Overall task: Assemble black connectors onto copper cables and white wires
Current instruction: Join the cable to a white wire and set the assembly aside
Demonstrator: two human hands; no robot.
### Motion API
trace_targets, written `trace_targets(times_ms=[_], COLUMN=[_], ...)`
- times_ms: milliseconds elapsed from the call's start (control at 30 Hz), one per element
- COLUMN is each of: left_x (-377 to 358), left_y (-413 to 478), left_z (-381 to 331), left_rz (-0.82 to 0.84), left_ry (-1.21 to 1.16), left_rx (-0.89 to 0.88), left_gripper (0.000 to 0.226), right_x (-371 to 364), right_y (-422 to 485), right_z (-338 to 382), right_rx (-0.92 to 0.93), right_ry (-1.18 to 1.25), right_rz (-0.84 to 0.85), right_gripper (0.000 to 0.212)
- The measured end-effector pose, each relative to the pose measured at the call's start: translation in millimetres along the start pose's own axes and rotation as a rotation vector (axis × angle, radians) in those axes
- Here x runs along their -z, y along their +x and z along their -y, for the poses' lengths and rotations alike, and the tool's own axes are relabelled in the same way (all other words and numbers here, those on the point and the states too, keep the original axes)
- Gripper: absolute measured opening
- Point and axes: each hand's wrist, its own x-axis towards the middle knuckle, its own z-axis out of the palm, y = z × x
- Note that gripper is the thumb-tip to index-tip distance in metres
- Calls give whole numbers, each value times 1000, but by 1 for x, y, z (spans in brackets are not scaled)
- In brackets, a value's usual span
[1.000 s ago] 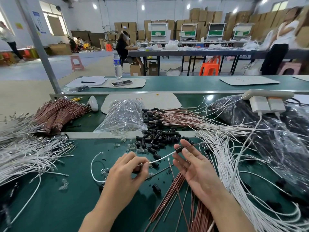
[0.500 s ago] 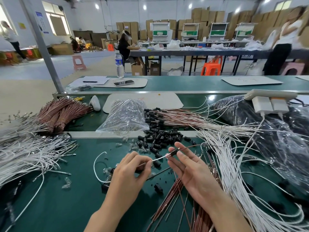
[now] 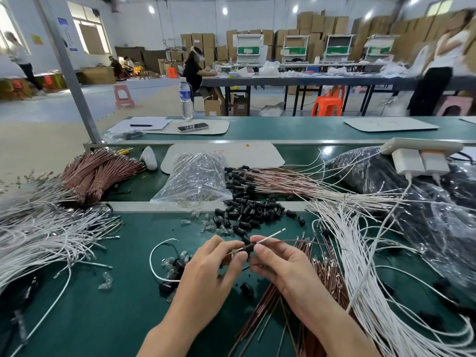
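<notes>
Black cylindrical plastic connector (image 3: 248, 247): held over green bench mat (image 3: 116, 318), pinched by fingertips of left hand (image 3: 208, 274) and right hand (image 3: 280, 266); thin white wire (image 3: 270, 237) projecting up-right.

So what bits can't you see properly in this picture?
All from the head view, the only one:
- How far the white wire goes into the black connector: fingertips of the left hand and right hand pinch round it.
- What fills the dark plastic bags: shiny film hides it.
- Marks on the far white board: too small.
- The standing person at the right edge: blurred.
</notes>
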Motion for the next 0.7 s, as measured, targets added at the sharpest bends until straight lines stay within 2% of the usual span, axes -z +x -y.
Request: trace_targets(times_ms=[133,367,700], left_x=[-1,-3,19], left_y=[1,1,4], left_z=[1,1,13], left_rz=[3,-48,-212], left_ry=[-5,-38,126], left_rx=[-35,-72,-40], left_gripper=[31,27,27], right_x=[-1,1,42], right_y=[-1,-1,-2], right_z=[-1,1,36], right_rx=[13,65,194], right_ry=[-72,-76,339], right_rz=[8,-59,-314], right_gripper=[34,30,13])
